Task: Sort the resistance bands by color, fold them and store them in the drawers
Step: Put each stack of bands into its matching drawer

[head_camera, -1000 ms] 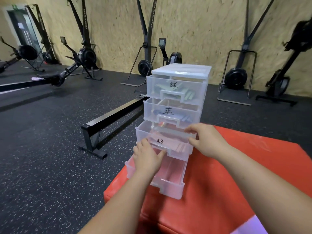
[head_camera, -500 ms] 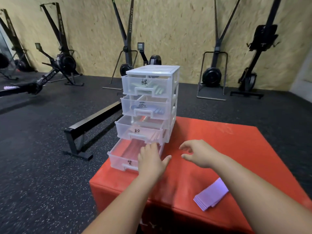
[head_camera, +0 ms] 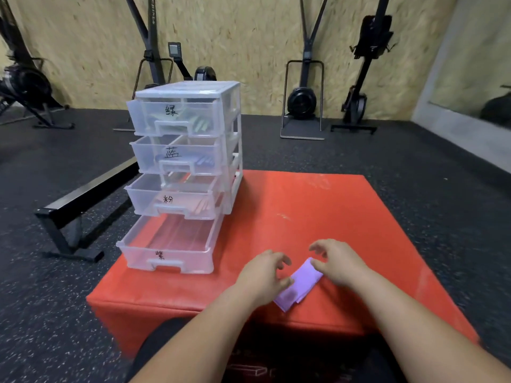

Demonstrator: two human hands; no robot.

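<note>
Each clear drawer front carries one handwritten black character above its handle. The top drawer [head_camera: 177,118] reads 绿, the second drawer [head_camera: 177,158] reads 蓝, the third drawer [head_camera: 172,203] reads 粉 and the pulled-out bottom drawer [head_camera: 166,257] reads 紫. White lettering runs down a black machine column [head_camera: 151,20] by the wall, too blurred to read.

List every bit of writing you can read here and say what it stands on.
"绿": handwritten in black on the front of the top drawer.
"蓝": front of the second drawer.
"粉": front of the third drawer.
"紫": front of the bottom drawer, which is pulled out.
Lettering down the black machine mast by the wall: too blurred to read.
Markings low on the near side of the red box: too dark and blurred to read.
</note>
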